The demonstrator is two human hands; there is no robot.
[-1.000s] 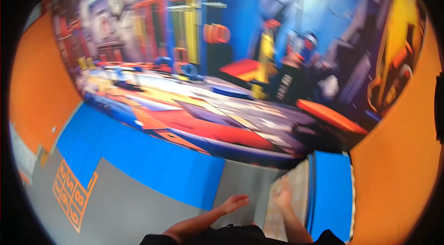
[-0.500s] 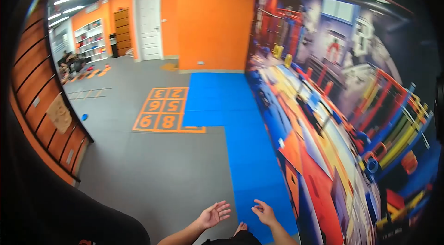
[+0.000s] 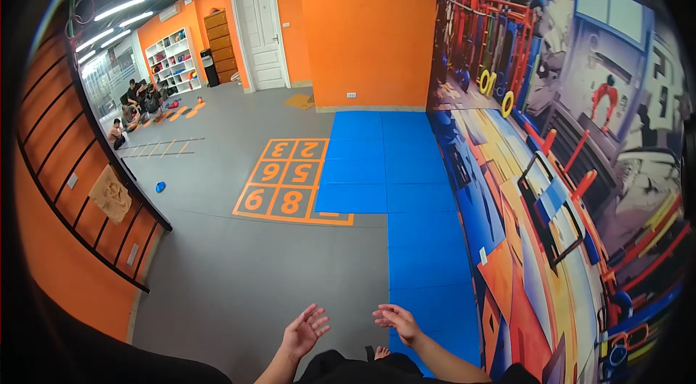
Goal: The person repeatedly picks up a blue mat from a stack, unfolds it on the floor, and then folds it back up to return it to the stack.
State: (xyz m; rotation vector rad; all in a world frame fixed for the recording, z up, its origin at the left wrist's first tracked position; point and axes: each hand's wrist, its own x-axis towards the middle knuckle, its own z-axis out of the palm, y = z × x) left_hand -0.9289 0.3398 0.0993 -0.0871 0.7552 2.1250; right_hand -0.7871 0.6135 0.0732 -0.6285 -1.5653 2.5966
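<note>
My left hand (image 3: 304,331) is raised low in the view above the grey floor (image 3: 268,272), its fingers spread and nothing in them. To its right, my right hand (image 3: 398,322) is held out above the edge of the blue mats (image 3: 428,253), fingers loosely extended and also without an object. A gap separates the two hands. Below and between them a bare foot (image 3: 382,352) shows beside my dark clothing.
An orange number grid (image 3: 293,180) marks the floor ahead. Black wall bars (image 3: 87,232) with a tan cloth (image 3: 110,194) stand left, near a small blue object (image 3: 160,187). A mural wall (image 3: 551,217) borders the right. People (image 3: 145,100) sit far left by white shelves (image 3: 172,61).
The view has shifted, so the room's features sit farther right. My hands have moved somewhat farther apart, the left one turning more upright. Both stay empty.
</note>
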